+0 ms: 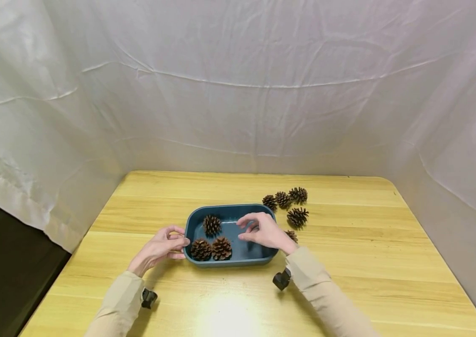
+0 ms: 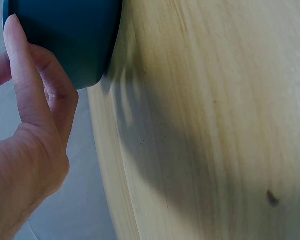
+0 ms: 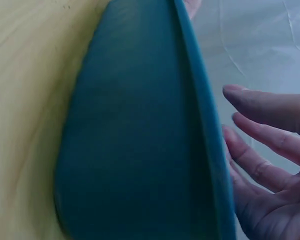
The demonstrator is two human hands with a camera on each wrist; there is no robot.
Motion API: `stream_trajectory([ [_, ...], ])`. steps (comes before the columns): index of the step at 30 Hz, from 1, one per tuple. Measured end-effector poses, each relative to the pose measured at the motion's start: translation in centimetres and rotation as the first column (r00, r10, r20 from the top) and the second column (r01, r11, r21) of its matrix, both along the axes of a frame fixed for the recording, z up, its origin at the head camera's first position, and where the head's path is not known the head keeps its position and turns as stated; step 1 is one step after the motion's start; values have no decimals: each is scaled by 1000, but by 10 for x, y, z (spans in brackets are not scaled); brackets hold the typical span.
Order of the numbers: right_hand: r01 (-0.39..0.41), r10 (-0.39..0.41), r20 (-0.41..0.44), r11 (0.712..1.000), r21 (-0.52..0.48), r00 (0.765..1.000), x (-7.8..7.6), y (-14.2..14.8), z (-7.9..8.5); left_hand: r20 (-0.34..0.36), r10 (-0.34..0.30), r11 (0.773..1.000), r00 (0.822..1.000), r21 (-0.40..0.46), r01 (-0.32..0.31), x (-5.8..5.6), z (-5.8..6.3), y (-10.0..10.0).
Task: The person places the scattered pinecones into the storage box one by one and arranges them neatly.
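- Head view: the blue tray (image 1: 231, 264), rectangular with rounded corners, lies on the wooden counter (image 1: 356, 262).
- Left hand (image 1: 159, 248): grip grasping the left end of the tray; the thumb is at the rim and the bent fingers lie against the outer wall.
- Right hand (image 1: 264, 231): grip released and holding nothing; the hand is above the right half of the tray with thumb and fingers apart.
- Tray contents: three pinecones, all in the left half. The far pinecone (image 1: 211, 225) is apart from the near-left pinecone (image 1: 201, 249) and the near-right pinecone (image 1: 222, 248), which lie side by side.
- Counter, right of the tray: five loose pinecones (image 1: 297, 217). Three form a row by the far-right corner; one lies nearer; one is partly hidden behind the right hand.
- Background: pale fabric (image 1: 238, 117) hangs along the far, left and right sides.
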State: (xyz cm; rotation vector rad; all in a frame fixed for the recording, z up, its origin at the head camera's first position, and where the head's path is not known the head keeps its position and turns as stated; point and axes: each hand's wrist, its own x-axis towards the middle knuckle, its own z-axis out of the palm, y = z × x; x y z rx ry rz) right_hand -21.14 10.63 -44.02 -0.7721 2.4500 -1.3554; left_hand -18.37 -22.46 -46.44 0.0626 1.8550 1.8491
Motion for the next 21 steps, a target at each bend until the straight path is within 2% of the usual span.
stream_trajectory([
  [5,91,-95,-35,989,-113,995,-2,24,-2,-4,0,1000,1000,0,0,0,-1,0],
  [12,270,-284,-29,935,-230,958,2,68,-14,-2,9,1000,1000,-8,-9,-2,-4,1],
  [17,331,-352,-42,909,-256,935,7,98,-31,-7,10,1000,1000,-8,-10,-3,-4,0],
  [21,346,-372,-35,892,-291,928,11,113,-41,-6,11,1000,1000,-1,-11,-2,-4,-2],
])
